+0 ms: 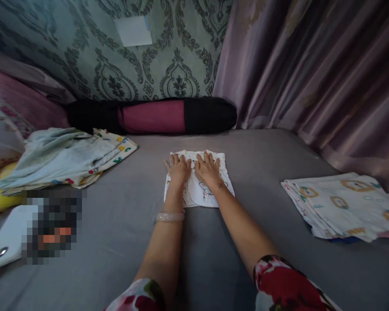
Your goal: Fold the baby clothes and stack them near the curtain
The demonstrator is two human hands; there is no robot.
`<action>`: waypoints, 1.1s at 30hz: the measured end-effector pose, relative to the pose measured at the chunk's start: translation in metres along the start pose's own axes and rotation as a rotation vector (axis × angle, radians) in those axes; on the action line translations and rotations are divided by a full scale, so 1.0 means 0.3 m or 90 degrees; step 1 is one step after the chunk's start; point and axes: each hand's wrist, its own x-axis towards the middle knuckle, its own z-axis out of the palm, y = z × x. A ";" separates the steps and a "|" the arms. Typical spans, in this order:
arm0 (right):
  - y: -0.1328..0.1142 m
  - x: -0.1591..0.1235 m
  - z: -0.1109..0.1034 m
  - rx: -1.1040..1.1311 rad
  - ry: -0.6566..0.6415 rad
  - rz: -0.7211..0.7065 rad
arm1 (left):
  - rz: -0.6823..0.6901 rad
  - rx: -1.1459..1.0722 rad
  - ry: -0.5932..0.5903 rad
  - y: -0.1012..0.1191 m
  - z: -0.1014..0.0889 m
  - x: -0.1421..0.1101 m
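A small white printed garment, folded into a compact shape, lies flat on the grey bed sheet in the middle of the head view. My left hand rests palm down on its left half, fingers spread. On the right half lies my right hand, also flat with its fingers apart. Both hands press on the upper part of the cloth and cover some of its print. A pale bangle circles my left wrist.
At the right is a stack of folded white printed cloths. Loose, rumpled clothes lie at the left, behind a white object with a blurred-out area. A long black and maroon bolster runs along the wall; a mauve curtain hangs at the right.
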 end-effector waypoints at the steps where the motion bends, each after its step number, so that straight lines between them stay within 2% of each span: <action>1: 0.000 -0.001 0.003 -0.002 0.003 -0.001 | 0.000 0.003 0.001 0.000 0.002 -0.001; 7: -0.002 0.001 -0.004 -0.006 -0.019 0.000 | -0.010 -0.013 0.009 0.008 -0.017 -0.004; 10: 0.010 0.015 -0.030 0.015 -0.054 0.009 | -0.007 -0.021 0.074 0.011 -0.032 -0.002; 12: 0.026 0.028 -0.049 0.015 -0.046 0.037 | -0.008 -0.019 0.114 0.009 -0.036 0.000; 15: 0.057 0.041 -0.066 -0.008 -0.013 0.111 | -0.026 -0.006 0.069 0.002 -0.028 0.003; 17: 0.077 0.043 -0.066 -0.019 -0.024 0.154 | -0.042 0.010 0.013 -0.003 -0.019 0.005; 19: 0.091 0.042 -0.060 -0.029 -0.048 0.171 | -0.047 0.024 -0.014 -0.008 -0.011 0.008; 26: 0.100 0.044 -0.056 -0.043 -0.072 0.166 | -0.046 0.005 -0.009 -0.014 -0.012 0.008; 30: 0.088 0.043 -0.069 -0.027 -0.052 0.170 | -0.046 -0.034 0.042 -0.021 -0.023 0.009; 33: 0.058 0.036 -0.071 -0.015 -0.019 0.095 | -0.027 -0.052 0.088 -0.014 -0.027 0.012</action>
